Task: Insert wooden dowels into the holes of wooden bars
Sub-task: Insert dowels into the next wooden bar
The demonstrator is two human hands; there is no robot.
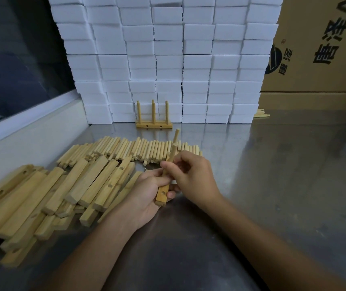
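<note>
Fingers (165,164) of the right hand (191,175) pinch a dowel (175,143) upright over the bar (163,193) the left hand (147,194) grips, steadying it; spare dowels (138,150) lie at twelve o'clock.

A small assembly workshop: a steel worktop (273,185), stacked white foam blocks (168,59), a printed cardboard carton (319,49) far right.

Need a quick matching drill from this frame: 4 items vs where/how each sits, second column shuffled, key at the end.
Items:
1. held bar
2. finished rack
3. loose dowels
4. cardboard box

States:
A. far right, behind the table
B. lying in a row on the table
C. standing against the white foam blocks, three dowels upright
D. gripped in the left hand, while the right hand pinches a dowel at it

Pairs: 1-D, 2-C, 3-B, 4-A
</note>
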